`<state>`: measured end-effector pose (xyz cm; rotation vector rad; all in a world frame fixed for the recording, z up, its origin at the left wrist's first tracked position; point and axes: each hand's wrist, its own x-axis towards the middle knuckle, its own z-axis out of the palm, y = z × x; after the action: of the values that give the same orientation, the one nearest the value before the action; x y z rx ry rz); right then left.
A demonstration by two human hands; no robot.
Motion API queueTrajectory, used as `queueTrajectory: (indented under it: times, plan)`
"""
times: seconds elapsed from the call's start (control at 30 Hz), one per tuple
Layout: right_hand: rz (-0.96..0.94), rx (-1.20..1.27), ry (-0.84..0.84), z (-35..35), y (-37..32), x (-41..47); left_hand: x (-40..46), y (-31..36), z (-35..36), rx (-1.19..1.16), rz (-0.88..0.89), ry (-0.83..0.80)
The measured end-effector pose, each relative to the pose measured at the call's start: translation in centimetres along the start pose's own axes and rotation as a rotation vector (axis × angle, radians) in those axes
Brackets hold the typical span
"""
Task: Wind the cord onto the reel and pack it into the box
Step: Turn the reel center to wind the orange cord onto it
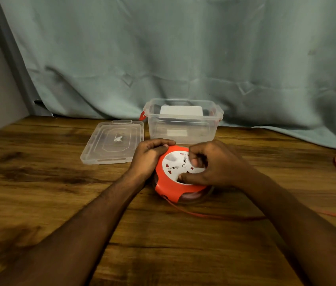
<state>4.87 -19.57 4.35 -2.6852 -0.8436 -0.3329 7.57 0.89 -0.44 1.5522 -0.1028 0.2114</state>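
On the left of the wooden table (39, 182) the clear lid (112, 141) lies flat, off its box, and just to its right the clear box (183, 120) stands open against the curtain (183, 48), with what looks like a pale item inside. In front of the box, the left hand (149, 156) curls its fingers over the far left rim of the orange reel (170, 182), steadying it. The reel lies flat on the table, its round white socket face turned upward, so its axle stands vertical. The right hand (214, 164) rests on that face with fingers bent; they seem to pinch a small knob, though blur hides the exact grip. The orange cord (214, 216) leaves the reel's near edge, runs rightward under the right forearm, and loops again at the far right edge. Winding looks underway, not finished: loose cord remains, and packing and closing the lid are still ahead.
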Motion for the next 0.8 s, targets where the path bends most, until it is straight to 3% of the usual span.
queueTrajectory:
  times: [0.2, 0.4, 0.8]
  plan:
    - [-0.03, -0.111, 0.118, 1.3, -1.2, 0.2, 0.1, -0.1, 0.0, -0.014, -0.001, -0.002]
    - [-0.158, -0.023, 0.175, 1.1, -0.8, 0.1, 0.1, -0.1, 0.0, -0.025, 0.0, -0.007]
    - [-0.025, 0.323, -0.188, -1.0, 1.8, 0.4, -0.4, 0.3, 0.2, -0.008, 0.043, -0.073]
